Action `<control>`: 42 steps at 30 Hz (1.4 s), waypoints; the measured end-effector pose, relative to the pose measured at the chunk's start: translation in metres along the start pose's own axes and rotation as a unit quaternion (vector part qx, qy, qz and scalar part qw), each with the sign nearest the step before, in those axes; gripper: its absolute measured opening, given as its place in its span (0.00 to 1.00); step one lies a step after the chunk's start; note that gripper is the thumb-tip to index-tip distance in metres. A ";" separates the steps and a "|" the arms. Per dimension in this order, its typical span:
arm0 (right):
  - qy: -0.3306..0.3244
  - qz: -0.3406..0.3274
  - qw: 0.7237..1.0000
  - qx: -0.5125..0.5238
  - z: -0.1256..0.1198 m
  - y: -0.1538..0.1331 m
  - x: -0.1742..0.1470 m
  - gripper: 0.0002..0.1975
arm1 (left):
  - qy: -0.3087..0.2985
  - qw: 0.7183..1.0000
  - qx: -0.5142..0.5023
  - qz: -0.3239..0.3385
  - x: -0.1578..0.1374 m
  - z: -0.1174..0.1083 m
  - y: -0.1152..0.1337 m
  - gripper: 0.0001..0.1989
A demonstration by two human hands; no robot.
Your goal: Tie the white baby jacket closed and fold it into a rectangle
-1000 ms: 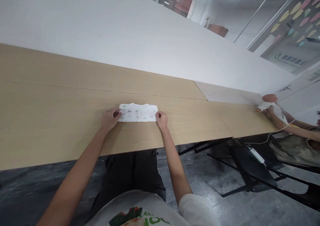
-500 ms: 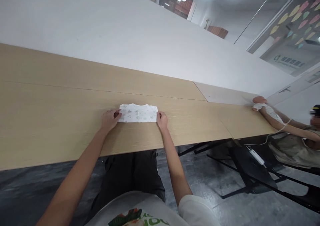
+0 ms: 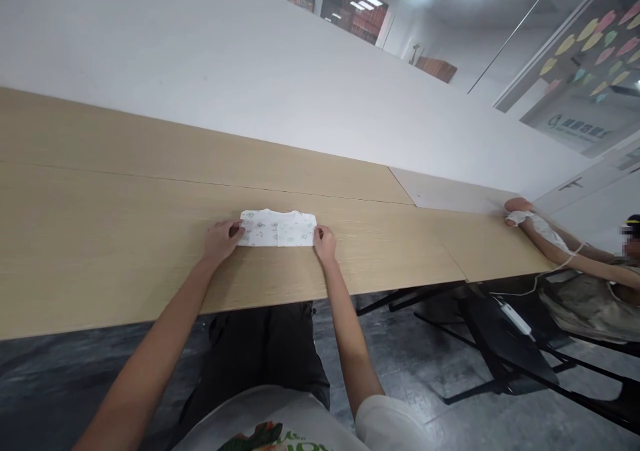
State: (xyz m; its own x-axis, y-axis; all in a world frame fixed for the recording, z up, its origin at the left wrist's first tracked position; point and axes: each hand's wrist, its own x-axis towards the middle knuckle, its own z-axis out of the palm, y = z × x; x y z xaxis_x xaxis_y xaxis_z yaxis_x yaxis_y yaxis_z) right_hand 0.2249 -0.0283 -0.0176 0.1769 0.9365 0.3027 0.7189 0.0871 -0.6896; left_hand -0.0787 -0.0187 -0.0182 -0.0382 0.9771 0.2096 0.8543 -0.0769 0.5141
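Observation:
A small white baby garment (image 3: 278, 229) with a scattered print lies folded into a flat strip on the wooden table (image 3: 150, 251). Its upper edge dips in the middle like a neckline, and a vertical line runs down its centre. At the left end, my left hand (image 3: 220, 240) pinches the cloth between thumb and fingers. My right hand (image 3: 325, 242) is closed on the opposite end, with its thumb along the side edge. Between the hands the cloth looks stretched straight. The fingertips beneath the cloth are hidden.
A white wall (image 3: 210, 71) rises behind the table. Far right, another person's arm (image 3: 595, 264) reaches to a doll (image 3: 520, 204) in white clothing on the tabletop. A black folding chair (image 3: 500, 344) carrying a white power strip (image 3: 516, 318) stands by the table's front edge.

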 end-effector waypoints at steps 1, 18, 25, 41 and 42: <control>0.001 0.000 1.000 0.000 0.000 0.000 0.000 0.14 | -0.003 1.000 0.000 -0.001 0.000 0.000 0.000 0.24; -0.017 -0.033 0.999 -0.033 0.008 -0.014 0.045 0.13 | 0.048 0.999 -0.005 0.008 0.041 -0.005 0.020 0.22; -0.136 -0.006 0.982 -0.132 0.016 -0.028 0.071 0.08 | -0.036 0.999 -0.006 0.005 0.048 -0.014 0.030 0.17; -0.082 -0.111 0.944 0.299 -0.148 -0.096 0.037 0.18 | 0.135 0.961 -0.183 0.158 -0.004 -0.145 0.091 0.28; -0.085 -0.113 0.945 0.296 -0.158 -0.100 0.031 0.18 | 0.145 0.963 -0.167 0.155 -0.011 -0.154 0.096 0.29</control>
State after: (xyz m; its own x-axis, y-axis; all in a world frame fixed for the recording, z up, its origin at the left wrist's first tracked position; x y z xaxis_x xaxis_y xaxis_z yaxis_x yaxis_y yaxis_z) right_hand 0.2649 -0.0615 0.1645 -0.0839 0.9079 0.4108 0.2144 0.4190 -0.8823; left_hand -0.0763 -0.0674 0.1565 0.0070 0.8047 0.5937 0.6349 -0.4622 0.6191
